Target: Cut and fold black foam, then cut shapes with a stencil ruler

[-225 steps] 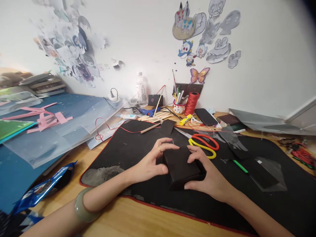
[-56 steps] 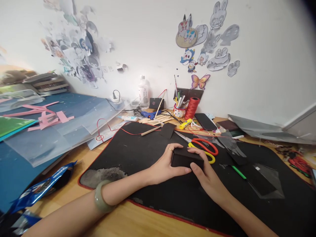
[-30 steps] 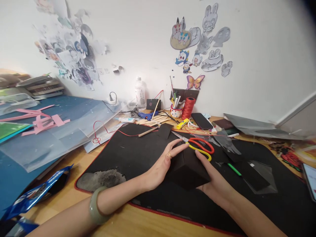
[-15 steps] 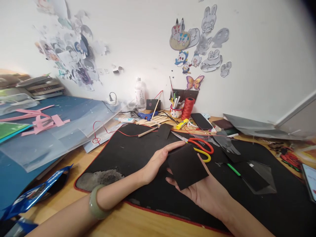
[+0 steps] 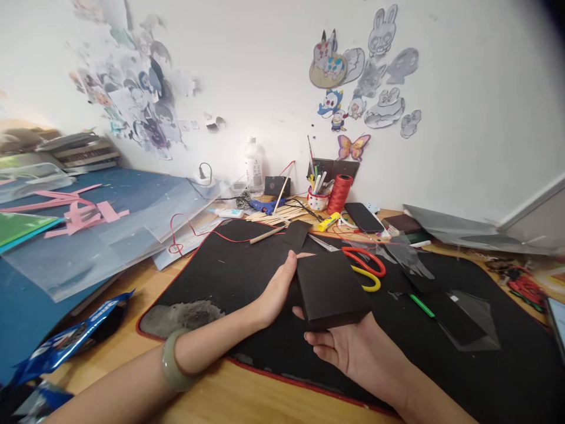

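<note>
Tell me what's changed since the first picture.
The black box has been turned. The right hand moved from gripping its right side to supporting it from below; the left hand stays at its left side. The scissors and glue stick lie as before.

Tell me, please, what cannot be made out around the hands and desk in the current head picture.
Black box: head view, underside turned away, over the right hand.
Left hand: head view, most of its fingers behind the box.
Yellow scissor handle: head view, partly covered by the box.
Screen: head view, cut off by the right edge.
Bottle: head view, label lettering too small.
</note>
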`<state>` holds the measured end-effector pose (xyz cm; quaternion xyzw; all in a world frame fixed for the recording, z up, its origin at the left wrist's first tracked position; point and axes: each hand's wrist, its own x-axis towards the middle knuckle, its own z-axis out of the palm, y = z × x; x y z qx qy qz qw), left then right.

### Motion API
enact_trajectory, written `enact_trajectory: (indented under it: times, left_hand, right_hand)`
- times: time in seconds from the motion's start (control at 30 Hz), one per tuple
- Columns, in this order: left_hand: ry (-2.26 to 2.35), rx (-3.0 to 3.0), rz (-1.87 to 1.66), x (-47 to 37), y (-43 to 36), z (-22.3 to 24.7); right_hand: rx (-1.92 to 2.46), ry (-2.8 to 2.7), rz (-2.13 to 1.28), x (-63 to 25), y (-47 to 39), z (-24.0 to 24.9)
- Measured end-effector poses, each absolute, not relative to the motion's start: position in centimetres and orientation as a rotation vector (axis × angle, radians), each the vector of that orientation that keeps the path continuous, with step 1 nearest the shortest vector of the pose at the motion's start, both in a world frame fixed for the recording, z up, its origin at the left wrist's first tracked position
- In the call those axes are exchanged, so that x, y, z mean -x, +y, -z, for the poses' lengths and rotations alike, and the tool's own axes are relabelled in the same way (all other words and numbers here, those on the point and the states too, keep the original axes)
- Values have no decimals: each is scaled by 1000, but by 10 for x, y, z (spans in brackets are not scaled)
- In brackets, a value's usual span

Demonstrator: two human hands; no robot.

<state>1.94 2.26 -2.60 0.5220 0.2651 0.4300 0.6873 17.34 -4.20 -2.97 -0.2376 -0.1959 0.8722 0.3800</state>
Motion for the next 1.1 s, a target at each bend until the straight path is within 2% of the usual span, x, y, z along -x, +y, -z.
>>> enact_trajectory:
  times: [0.47,0.73,0.87,1.0,1.1]
  left_hand:
    - [741,-1293,-931,-27,19,35]
    - [739,-1344,-913,-28,17,29]
    - [786,-1338,-948,-26,19,32]
    - [736,-1408,-989,-23,19,33]
    - [670,-1485,-986,-21,17,31]
  right_hand:
    - [399,-433,-2088,-178,-40,35]
    - [513,-296,-1961,-177,-37,27]
    - [836,-451,-1639,-180,-31,20]
    - [1334,-1040,-1012,-196,-26,24]
    - [1432,-1451,-628,-209,-23,30]
